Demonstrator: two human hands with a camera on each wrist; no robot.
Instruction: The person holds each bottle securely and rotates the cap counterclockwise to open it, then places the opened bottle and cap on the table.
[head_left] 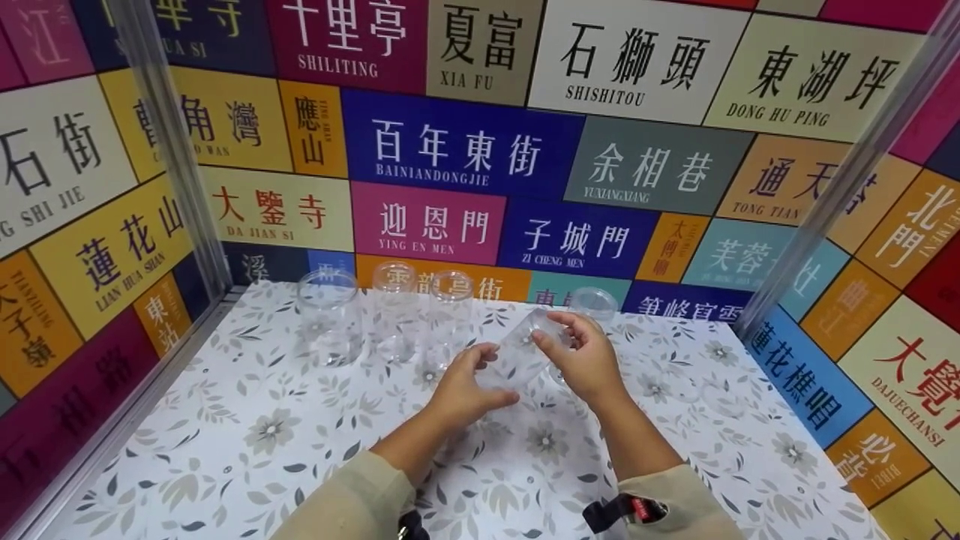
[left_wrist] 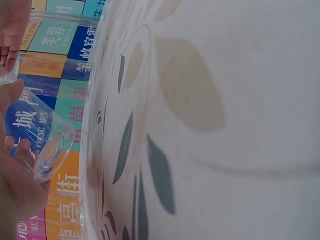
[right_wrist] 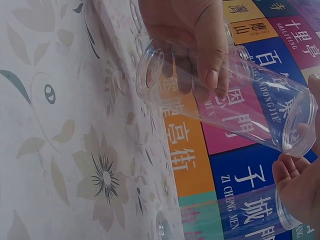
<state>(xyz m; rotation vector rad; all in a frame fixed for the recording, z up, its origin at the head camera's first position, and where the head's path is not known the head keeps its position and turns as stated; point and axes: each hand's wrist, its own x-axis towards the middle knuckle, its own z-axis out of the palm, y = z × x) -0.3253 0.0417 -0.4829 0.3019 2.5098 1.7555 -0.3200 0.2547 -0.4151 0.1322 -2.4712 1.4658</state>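
Note:
A clear, straight-sided plastic jar [head_left: 523, 341] is held tilted above the table between both hands. My left hand [head_left: 463, 390] grips its lower end, with the thumb on the near side and the fingers showing through the clear wall in the right wrist view. At the upper end, the right hand [head_left: 592, 360] holds the jar by its rim [right_wrist: 300, 125] with thumb and fingertips. The jar's round base [left_wrist: 55, 152] points down toward the table in the left wrist view. Behind the right hand stands another clear jar [head_left: 595, 301], partly hidden by it.
Toward the back left stand a wide clear jar [head_left: 330, 330] and two narrower ones, a first [head_left: 394, 315] and a second [head_left: 450, 319]. A floral cloth covers the table [head_left: 270, 435]. Panels with printed place names [head_left: 461, 142] enclose the back and sides.

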